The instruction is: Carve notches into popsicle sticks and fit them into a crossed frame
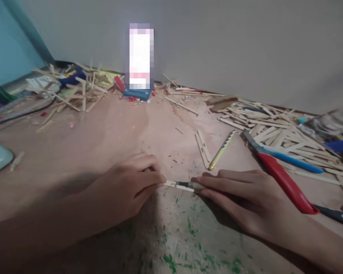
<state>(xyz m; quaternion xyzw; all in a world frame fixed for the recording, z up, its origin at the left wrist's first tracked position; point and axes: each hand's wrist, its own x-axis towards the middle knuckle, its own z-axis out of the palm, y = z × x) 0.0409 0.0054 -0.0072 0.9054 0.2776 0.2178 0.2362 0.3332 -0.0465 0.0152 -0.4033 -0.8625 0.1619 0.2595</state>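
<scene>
A left hand (131,182) and a right hand (242,194) meet low over a worktop (117,133), fingers nearly closed: the left pinches one end of a slim pale strip (170,183), the right its other end and a dark piece (183,184), too blurred to identify. Even, light pressure should keep both level. Wrists angle inward, palms down, near a yellow pencil (223,149) and red-and-blue-handled pliers (286,182).

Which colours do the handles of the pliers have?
The pliers have one red handle and one blue handle, seen best in the head view.
</scene>
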